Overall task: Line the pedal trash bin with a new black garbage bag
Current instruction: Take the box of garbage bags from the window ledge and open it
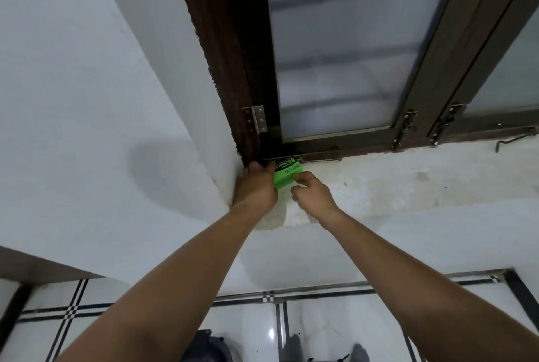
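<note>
Two hands are up on the white plaster window ledge [379,181], flanking a bright green pack of garbage bags [285,176] that sits in the corner against the dark brown window frame [245,70]. The left hand [256,186] curls against its left side; whether that grip has closed, I cannot tell. The right hand [313,194] pinches the pack's right edge, long axis pointing away towards the window.

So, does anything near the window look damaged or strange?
Yes. The window sill under the window frame is stained and patchy, yellowish against the white wall. The green garbage bag box looks intact.
</note>
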Demonstrator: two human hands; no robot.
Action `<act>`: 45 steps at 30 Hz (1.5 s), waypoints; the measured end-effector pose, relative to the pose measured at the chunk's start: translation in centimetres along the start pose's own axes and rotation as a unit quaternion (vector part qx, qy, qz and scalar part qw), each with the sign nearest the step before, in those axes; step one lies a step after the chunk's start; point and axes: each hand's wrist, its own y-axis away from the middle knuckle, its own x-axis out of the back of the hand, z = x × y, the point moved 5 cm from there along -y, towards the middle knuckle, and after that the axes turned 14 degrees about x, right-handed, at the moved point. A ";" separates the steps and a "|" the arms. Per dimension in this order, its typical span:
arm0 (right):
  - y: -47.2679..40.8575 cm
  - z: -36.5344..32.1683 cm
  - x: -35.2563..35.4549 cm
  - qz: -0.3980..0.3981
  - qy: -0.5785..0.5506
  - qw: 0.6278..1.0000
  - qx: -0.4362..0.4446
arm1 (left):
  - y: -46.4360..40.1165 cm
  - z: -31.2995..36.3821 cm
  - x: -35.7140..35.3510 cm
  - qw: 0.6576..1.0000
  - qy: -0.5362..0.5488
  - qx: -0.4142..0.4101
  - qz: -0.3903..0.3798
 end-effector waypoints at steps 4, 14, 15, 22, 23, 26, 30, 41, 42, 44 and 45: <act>0.4 0.8 0.5 0.007 -0.123 0.992 -0.040 | 2.6 0.8 1.1 0.977 0.209 -0.033 -0.015; 0.7 -1.8 6.0 -0.037 -0.206 0.976 -0.056 | 5.7 3.8 2.2 0.772 0.590 0.054 -0.231; 0.7 -2.1 6.8 -0.037 -0.209 0.976 -0.055 | 5.9 4.0 2.3 0.797 0.563 0.008 -0.218; 2.3 -4.4 11.1 -0.049 -0.213 0.976 -0.019 | 6.0 6.0 3.4 0.888 0.445 -0.104 -0.046; 2.6 -4.5 11.7 -0.041 -0.210 0.977 -0.017 | 6.2 6.4 3.5 0.891 0.437 -0.112 -0.049; 3.1 -4.8 13.3 -0.039 -0.194 0.980 -0.014 | 6.7 7.2 3.4 0.915 0.380 -0.138 -0.016; 3.0 -4.9 16.2 0.000 -0.011 0.997 0.073 | 7.0 7.9 3.7 0.939 0.313 -0.130 0.055; 4.1 -5.9 16.7 0.051 0.171 0.939 0.295 | 6.8 9.3 3.5 0.895 0.427 -0.130 -0.011; 4.1 -5.7 16.8 0.050 0.127 0.952 0.274 | 6.7 9.3 3.5 0.892 0.436 -0.121 -0.013; 4.0 -5.4 16.9 0.033 0.057 0.972 0.227 | 6.7 9.4 3.7 0.889 0.443 -0.115 -0.013; 3.9 -5.2 16.9 0.025 0.037 0.977 0.207 | 6.8 9.4 3.7 0.891 0.439 -0.117 -0.013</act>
